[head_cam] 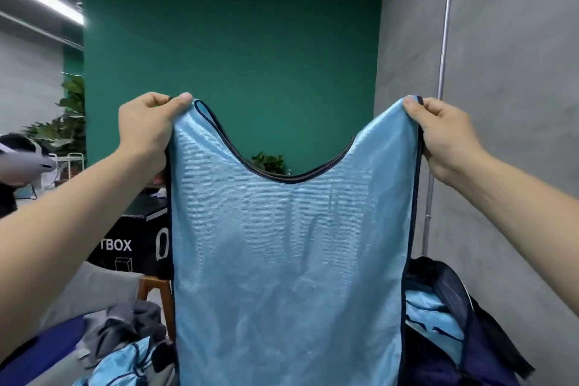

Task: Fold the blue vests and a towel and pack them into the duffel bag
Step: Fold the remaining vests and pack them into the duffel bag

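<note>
Two bare arms reach out from the bottom corners, and each ends in a hand that holds up the blue vest (288, 244). The left hand (150, 125) pinches the top of one shoulder strap between thumb and curled fingers. The right hand (445, 135) pinches the other strap the same way. So each grip is closed on the vest. The vest hangs flat and open between them, up in the air in front of the green wall (235, 41).

Right of the vest, down low, sits the dark duffel bag (485, 345). It is open, and some blue cloth shows inside it. Left of the vest, down low, more blue vests (131, 363) lie in a heap. A grey cloth (131, 323) lies just behind them. It may be the towel, but I cannot tell. A black box (131, 238) stands further back on that side.

The vest looks thin, light and very floppy. It is shiny too, so I think it could slide out of a loose pinch. The dark band along the straps and sides looks like the best place to hold it for folding.
</note>
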`<act>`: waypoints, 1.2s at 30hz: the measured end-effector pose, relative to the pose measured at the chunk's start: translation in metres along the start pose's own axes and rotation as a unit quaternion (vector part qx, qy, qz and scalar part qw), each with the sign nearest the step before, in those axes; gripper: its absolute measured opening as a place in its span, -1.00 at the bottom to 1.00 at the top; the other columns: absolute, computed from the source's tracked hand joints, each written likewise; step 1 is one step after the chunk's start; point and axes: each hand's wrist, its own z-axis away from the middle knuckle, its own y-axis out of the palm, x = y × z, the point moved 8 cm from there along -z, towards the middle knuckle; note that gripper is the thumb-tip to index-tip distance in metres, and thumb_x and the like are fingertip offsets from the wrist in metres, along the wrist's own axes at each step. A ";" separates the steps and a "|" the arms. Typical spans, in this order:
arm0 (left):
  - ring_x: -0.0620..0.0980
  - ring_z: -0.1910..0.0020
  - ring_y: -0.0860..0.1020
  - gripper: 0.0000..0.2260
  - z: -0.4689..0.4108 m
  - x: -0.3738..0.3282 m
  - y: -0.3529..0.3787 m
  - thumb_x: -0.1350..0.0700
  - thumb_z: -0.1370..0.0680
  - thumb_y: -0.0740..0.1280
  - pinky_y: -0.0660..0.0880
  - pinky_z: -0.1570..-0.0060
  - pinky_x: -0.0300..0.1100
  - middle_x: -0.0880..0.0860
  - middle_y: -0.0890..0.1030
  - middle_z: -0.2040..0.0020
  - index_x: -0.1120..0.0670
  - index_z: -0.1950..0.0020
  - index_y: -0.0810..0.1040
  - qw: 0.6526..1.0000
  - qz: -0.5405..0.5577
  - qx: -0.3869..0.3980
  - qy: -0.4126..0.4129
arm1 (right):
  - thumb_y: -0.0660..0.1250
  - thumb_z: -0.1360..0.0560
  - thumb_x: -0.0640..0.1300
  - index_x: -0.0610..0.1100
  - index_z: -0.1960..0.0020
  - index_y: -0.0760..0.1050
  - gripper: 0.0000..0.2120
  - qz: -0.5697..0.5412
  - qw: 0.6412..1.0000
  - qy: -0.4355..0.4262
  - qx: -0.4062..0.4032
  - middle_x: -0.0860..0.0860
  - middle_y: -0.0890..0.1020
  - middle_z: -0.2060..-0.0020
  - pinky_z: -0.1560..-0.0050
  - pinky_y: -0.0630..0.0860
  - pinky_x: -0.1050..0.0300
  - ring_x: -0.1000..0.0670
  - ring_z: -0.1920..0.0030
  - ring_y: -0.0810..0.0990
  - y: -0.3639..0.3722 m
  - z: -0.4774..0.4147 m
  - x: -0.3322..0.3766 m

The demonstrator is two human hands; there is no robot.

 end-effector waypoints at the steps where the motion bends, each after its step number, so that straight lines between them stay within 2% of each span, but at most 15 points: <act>1: -0.09 0.31 0.55 -0.68 -0.001 0.011 0.002 -0.09 -0.40 0.67 0.53 0.22 -0.20 -0.01 0.63 0.23 0.03 0.21 0.59 1.000 -0.010 -0.002 -0.007 | 0.47 -0.63 0.06 -0.09 0.04 0.63 -0.78 0.012 1.000 0.008 -0.002 0.06 0.61 0.23 0.14 0.50 0.17 0.06 0.23 0.53 0.000 -0.001 -0.011; 3: -0.10 0.34 0.54 -0.67 -0.003 0.040 0.007 -0.11 -0.40 0.66 0.52 0.24 -0.21 -0.02 0.64 0.24 0.06 0.17 0.61 0.999 -0.036 0.000 -0.027 | 0.47 -0.63 0.07 -0.06 0.11 0.64 -0.77 0.035 0.999 0.026 -0.002 0.12 0.62 0.30 0.21 0.48 0.19 0.10 0.29 0.53 0.000 -0.005 -0.038; 5: -0.06 0.31 0.56 -0.65 -0.006 0.076 0.012 -0.13 -0.39 0.67 0.54 0.20 -0.15 0.02 0.66 0.22 0.08 0.12 0.65 0.997 -0.057 0.004 -0.054 | 0.47 -0.62 0.07 -0.05 0.12 0.66 -0.77 0.056 0.997 0.048 -0.003 0.14 0.64 0.31 0.20 0.49 0.18 0.11 0.31 0.54 0.001 -0.009 -0.070; 9: -0.02 0.27 0.58 -0.66 -0.010 0.152 0.021 -0.15 -0.38 0.65 0.56 0.14 -0.10 0.04 0.68 0.21 0.06 0.15 0.65 0.990 -0.092 0.008 -0.109 | 0.49 -0.60 0.08 -0.07 0.03 0.72 -0.79 0.079 0.991 0.104 -0.001 0.09 0.69 0.22 0.09 0.55 0.10 0.05 0.21 0.58 0.006 -0.021 -0.141; 13: -0.01 0.20 0.60 -0.69 -0.016 0.224 0.031 -0.16 -0.41 0.64 0.59 0.07 -0.05 0.02 0.67 0.18 0.04 0.15 0.66 0.981 -0.117 0.036 -0.149 | 0.49 -0.61 0.05 -0.20 -0.08 0.70 -0.71 0.091 0.984 0.151 0.003 0.00 0.69 0.16 -0.01 0.59 0.03 -0.02 0.16 0.60 0.010 -0.032 -0.208; 16: -0.06 0.22 0.57 -0.77 -0.015 0.267 0.039 -0.07 -0.53 0.58 0.52 0.18 -0.17 -0.02 0.66 0.15 0.08 0.03 0.70 0.974 -0.136 0.065 -0.171 | 0.50 -0.61 0.03 -0.24 -0.11 0.69 -0.69 0.102 0.979 0.176 0.005 -0.06 0.70 0.09 -0.05 0.60 0.00 -0.06 0.12 0.59 0.010 -0.041 -0.253; 18: -0.11 0.30 0.50 -0.81 -0.014 0.292 0.042 -0.04 -0.57 0.54 0.44 0.24 -0.20 -0.04 0.63 0.14 0.07 -0.02 0.70 0.969 -0.151 0.075 -0.181 | 0.51 -0.60 0.01 -0.18 -0.08 0.71 -0.76 0.107 0.975 0.193 0.011 -0.11 0.73 0.03 -0.05 0.63 0.02 -0.05 0.10 0.63 0.011 -0.046 -0.281; 20: -0.09 0.27 0.47 -0.84 -0.014 0.318 0.045 -0.04 -0.58 0.53 0.42 0.22 -0.20 0.00 0.61 0.04 0.02 -0.01 0.69 0.965 -0.160 0.083 -0.193 | 0.53 -0.58 0.01 -0.14 -0.03 0.72 -0.80 0.118 0.970 0.211 0.018 -0.11 0.74 0.01 -0.05 0.64 0.03 -0.05 0.08 0.65 0.011 -0.049 -0.308; 21: -0.07 0.23 0.47 -0.86 -0.013 0.331 0.046 -0.03 -0.59 0.52 0.42 0.20 -0.19 0.00 0.60 0.03 0.01 0.01 0.68 0.962 -0.161 0.087 -0.201 | 0.55 -0.56 0.03 -0.17 -0.03 0.72 -0.75 0.124 0.968 0.218 0.026 -0.12 0.72 0.02 -0.08 0.62 0.01 -0.07 0.08 0.63 0.012 -0.051 -0.323; 24: -0.03 0.17 0.47 -0.91 -0.012 0.368 0.051 0.01 -0.58 0.53 0.44 0.17 -0.15 -0.03 0.59 0.13 -0.05 0.08 0.67 0.958 -0.143 0.094 -0.232 | 0.55 -0.52 0.10 -0.20 -0.06 0.69 -0.64 0.140 0.959 0.241 0.046 -0.12 0.72 0.04 -0.15 0.60 -0.06 -0.09 0.06 0.60 0.015 -0.052 -0.362; 28: -0.10 0.30 0.46 -0.96 -0.009 0.412 0.064 0.05 -0.60 0.51 0.44 0.24 -0.21 -0.06 0.60 0.21 -0.02 0.02 0.70 0.951 -0.126 0.114 -0.260 | 0.52 -0.57 0.03 -0.13 -0.03 0.68 -0.78 0.152 0.953 0.258 0.045 -0.09 0.66 0.08 -0.03 0.55 -0.06 -0.10 0.08 0.58 0.021 -0.054 -0.401; 31: -0.19 0.36 0.52 -0.95 -0.010 0.440 0.073 0.04 -0.59 0.52 0.46 0.19 -0.25 -0.17 0.63 0.34 -0.05 0.06 0.71 0.946 -0.137 0.122 -0.268 | 0.56 -0.48 0.09 -0.03 0.01 0.64 -0.77 0.156 0.948 0.273 0.053 -0.08 0.61 0.12 -0.01 0.48 -0.04 -0.10 0.11 0.53 0.024 -0.056 -0.433; 33: -0.15 0.31 0.57 -0.95 -0.013 0.458 0.078 0.03 -0.57 0.55 0.50 0.20 -0.24 -0.12 0.68 0.26 -0.06 0.08 0.73 0.942 -0.138 0.122 -0.279 | 0.57 -0.46 0.10 -0.03 0.04 0.63 -0.76 0.161 0.946 0.276 0.048 -0.05 0.60 0.15 -0.01 0.48 0.02 -0.08 0.12 0.53 0.024 -0.058 -0.453; 36: -0.17 0.36 0.62 -0.95 -0.016 0.479 0.087 0.07 -0.57 0.56 0.53 0.38 -0.31 -0.04 0.72 0.15 -0.03 0.06 0.73 0.940 -0.137 0.121 -0.289 | 0.53 -0.57 0.00 -0.05 0.14 0.58 -0.79 0.168 0.943 0.284 0.031 0.01 0.63 0.19 0.02 0.51 0.11 -0.01 0.14 0.57 0.022 -0.063 -0.478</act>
